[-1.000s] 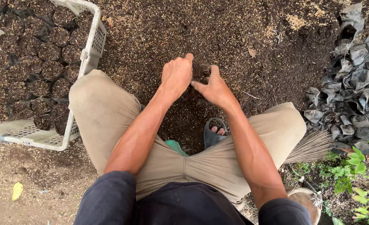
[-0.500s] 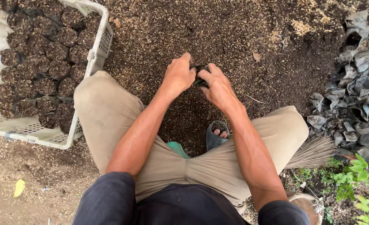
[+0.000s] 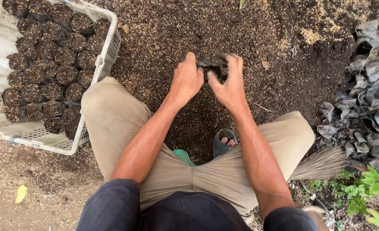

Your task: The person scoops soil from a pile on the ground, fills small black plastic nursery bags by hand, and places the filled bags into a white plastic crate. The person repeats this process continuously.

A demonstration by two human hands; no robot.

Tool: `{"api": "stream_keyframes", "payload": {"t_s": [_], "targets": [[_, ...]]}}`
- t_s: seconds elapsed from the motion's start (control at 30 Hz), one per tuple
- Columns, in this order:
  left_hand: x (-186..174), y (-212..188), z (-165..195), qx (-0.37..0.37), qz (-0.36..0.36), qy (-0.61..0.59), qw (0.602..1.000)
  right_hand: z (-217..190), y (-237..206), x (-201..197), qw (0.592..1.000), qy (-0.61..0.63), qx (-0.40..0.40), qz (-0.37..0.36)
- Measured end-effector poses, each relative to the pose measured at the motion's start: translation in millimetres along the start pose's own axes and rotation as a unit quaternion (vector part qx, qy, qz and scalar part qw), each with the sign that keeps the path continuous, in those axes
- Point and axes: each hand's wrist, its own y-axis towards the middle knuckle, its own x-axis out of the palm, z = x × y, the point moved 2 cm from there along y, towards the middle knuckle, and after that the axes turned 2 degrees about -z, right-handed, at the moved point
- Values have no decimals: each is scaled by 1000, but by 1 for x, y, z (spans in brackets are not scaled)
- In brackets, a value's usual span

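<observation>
Both the left hand [image 3: 186, 81] and right hand [image 3: 229, 83] are gripping a small floppy black plastic grow bag [image 3: 210, 68], which is likely risking collapsing and spilling onto the dark husk-flecked soil heap [image 3: 258, 38].

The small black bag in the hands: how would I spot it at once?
Start at the white crate, then look right to the soil heap. Above it, left hand and right hand pinch a small black bag, the only one held up.

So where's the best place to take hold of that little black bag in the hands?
Probably by its top rim, from above and both sides. The small black bag is soft and crumpled, held between the left hand and right hand over the soil, mouth seemingly upward.
</observation>
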Motion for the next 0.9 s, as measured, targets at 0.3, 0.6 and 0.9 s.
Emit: {"api": "stream_keyframes", "payload": {"t_s": [0.3,0.6,0.9], "targets": [[0,11,-8,-95,-18,-129,987,24,13,9,968,105,227,-4],[43,18,-31,-87,-51,-629,771,-1,20,10,934,263,242,0],[20,19,-29,-66,18,-682,728,57,0,73,950,-89,244,-172]]}}
